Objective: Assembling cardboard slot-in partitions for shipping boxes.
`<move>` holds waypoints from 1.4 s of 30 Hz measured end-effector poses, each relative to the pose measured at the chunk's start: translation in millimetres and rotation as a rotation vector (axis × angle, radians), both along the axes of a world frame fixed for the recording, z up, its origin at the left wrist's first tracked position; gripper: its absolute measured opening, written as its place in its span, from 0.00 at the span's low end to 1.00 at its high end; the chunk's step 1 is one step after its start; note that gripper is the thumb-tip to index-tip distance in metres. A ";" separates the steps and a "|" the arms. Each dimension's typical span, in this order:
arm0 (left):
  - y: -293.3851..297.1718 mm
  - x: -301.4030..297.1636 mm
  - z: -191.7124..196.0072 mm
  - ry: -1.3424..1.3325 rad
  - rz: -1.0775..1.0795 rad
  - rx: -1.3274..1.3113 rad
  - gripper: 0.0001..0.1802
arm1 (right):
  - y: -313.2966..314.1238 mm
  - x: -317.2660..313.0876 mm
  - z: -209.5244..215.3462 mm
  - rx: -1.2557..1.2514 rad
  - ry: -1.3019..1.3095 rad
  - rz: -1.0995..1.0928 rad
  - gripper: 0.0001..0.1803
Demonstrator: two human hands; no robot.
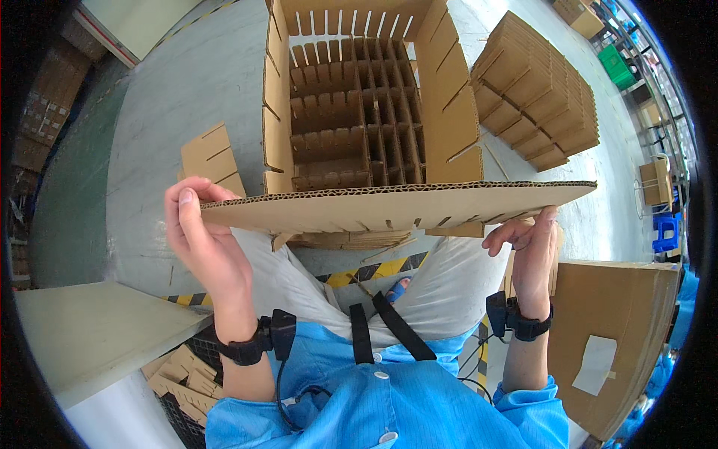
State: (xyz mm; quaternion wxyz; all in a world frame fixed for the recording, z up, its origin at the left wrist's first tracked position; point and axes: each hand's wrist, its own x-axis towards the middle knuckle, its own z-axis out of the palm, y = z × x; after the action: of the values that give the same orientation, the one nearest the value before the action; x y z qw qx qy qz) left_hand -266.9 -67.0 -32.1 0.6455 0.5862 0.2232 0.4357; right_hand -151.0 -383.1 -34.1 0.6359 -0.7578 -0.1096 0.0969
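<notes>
While its left end is gripped between the thumb and fingers of the left hand (pixel 206 236), a brown cardboard panel (pixel 396 206) is held in front of the person, above the knees. Some left fingers are hidden behind it. The panel's lower right part is touched by the half-bent fingers of the right hand (pixel 529 247); whether it is also pinched there cannot be told. Slots are seen along the lower edge, but they are strongly foreshortened. Beyond the panel, a cardboard divider grid (pixel 329 112) is enclosed by slotted walls (pixel 452 93); its near side is covered by the panel, and the far wall is cut off at the top. To the right, 1 stack of slotted sheets (pixel 535 90) is placed on the floor (pixel 164 97). At lower left, loose cardboard pieces (pixel 183 385) are partly covered by the left sleeve (pixel 232 423).
</notes>
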 end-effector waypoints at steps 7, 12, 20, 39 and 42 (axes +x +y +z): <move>0.6 -1.0 -0.9 0.004 -0.023 -0.019 0.13 | -4.8 1.1 -1.3 -0.009 -0.013 0.050 0.42; -0.9 -2.7 -1.0 -0.001 -0.034 -0.024 0.13 | -3.9 -1.1 -1.6 0.003 0.001 0.018 0.42; 0.3 -2.7 -1.3 -0.010 -0.043 -0.037 0.13 | -5.0 -2.3 -4.1 0.047 0.016 0.014 0.35; -0.7 -4.5 -3.8 -0.012 -0.042 -0.026 0.13 | -7.9 -3.2 -9.8 0.050 -0.004 0.039 0.29; -0.4 -5.6 -4.9 -0.024 -0.061 -0.032 0.13 | -7.8 -3.6 -9.1 0.050 0.004 0.036 0.29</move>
State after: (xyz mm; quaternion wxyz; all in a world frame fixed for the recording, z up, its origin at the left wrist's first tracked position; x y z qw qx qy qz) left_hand -272.5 -67.4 -37.0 0.6705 0.5771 0.2046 0.4190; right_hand -154.6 -390.9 -43.3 0.6530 -0.7394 -0.1243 0.1073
